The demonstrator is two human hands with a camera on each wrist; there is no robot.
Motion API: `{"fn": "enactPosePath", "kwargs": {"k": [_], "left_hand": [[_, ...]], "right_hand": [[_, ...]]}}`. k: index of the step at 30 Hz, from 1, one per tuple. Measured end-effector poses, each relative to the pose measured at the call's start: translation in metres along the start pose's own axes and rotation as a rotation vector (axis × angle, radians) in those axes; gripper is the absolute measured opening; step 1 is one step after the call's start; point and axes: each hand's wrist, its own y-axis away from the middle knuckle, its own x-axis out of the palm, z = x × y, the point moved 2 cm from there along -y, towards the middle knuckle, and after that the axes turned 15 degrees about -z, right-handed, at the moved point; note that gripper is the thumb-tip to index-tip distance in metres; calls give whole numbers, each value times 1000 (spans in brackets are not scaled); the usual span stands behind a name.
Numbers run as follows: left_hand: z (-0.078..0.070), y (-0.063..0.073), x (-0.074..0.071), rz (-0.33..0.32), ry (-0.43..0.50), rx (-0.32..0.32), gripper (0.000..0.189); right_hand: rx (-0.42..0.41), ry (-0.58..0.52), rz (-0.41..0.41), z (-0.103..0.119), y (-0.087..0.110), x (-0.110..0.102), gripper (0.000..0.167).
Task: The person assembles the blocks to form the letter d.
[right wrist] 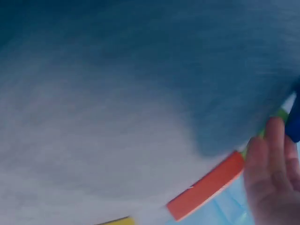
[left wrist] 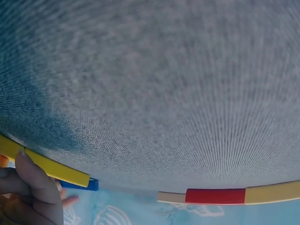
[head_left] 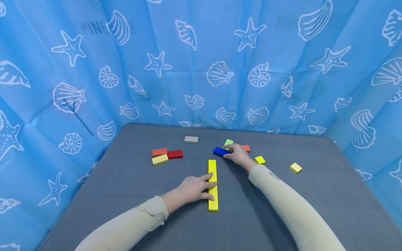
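Note:
Two yellow blocks (head_left: pixel 212 167) lie end to end in a line on the table. My left hand (head_left: pixel 194 189) rests across them with its fingers spread near the seam; in the left wrist view a digit touches the side of the yellow blocks (left wrist: pixel 65 172). Farther back, my right hand (head_left: pixel 239 155) pinches a blue block (head_left: pixel 220 152) between thumb and fingers. A light green block (head_left: pixel 228 142) lies just behind it, and an orange block (head_left: pixel 246 148) is partly hidden by that hand. In the right wrist view the blue block (right wrist: pixel 293 123) shows only at the edge.
At the left lie an orange-red block (head_left: pixel 159 152), a dark red block (head_left: pixel 175 154) and a pale yellow block (head_left: pixel 160 160). A beige block (head_left: pixel 191 139) sits at the back. Rightward are a small yellow block (head_left: pixel 260 160) and another pale yellow block (head_left: pixel 295 168). A blue curtain (head_left: pixel 194 62) surrounds the grey table.

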Motion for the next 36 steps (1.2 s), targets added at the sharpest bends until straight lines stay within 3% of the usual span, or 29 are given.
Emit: {"fn": "enactPosePath", "kwargs": {"k": [5,12,19,23,27,36], "left_hand": [[1,2,0,6,7,-8,61],[2,4,3,-13,-2,7,60],[3,3,1,-17,0,16,61],[2,1,2,-20,-4,36,61],[2,0,2,-19,7,44,60],[3,3,-1,-11,10,20,59]], "right_hand": [[97,-182,-51,8,-3,-2,45],[246,-412,-49,14,-9,0,45],[281,-533,-48,18,-22,11,43],[301,-523,-48,19,-29,17,38],[238,-420,-23,19,-35,22,32],[-76,-154,13,22,-36,28,33]]}}
